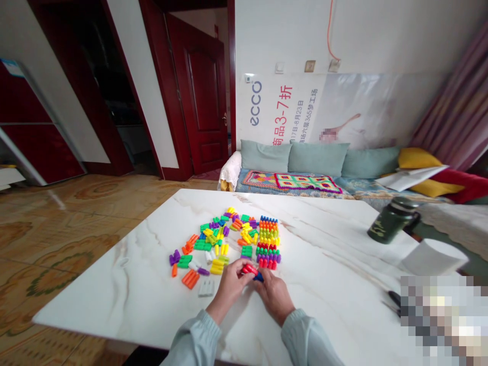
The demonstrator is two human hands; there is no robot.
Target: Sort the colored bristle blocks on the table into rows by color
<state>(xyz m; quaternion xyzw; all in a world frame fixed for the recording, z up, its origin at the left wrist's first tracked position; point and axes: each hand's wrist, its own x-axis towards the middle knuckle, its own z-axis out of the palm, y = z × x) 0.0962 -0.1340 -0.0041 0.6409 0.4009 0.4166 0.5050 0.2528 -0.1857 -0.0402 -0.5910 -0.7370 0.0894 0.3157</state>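
My left hand (231, 283) is closed on small red plastic pegs (249, 269) near the front of the table. My right hand (275, 294) is closed on a blue plastic piece (260, 276), which touches or nearly touches the red pegs; whether they are joined I cannot tell. Just beyond my hands stand neat rows of coloured pegs (269, 234), one colour to a row. To their left lies a loose spread of pegs and ribbed blocks in many colours, among them a green block (246, 251), an orange block (190, 279) and a pale grey block (206, 288).
The pieces lie on a white marbled table (324, 305). On its right side are a dark green jar (392, 221), a white paper roll (434, 258) and a black-handled tool (395, 297). Behind the table is a sofa with cushions (318, 158).
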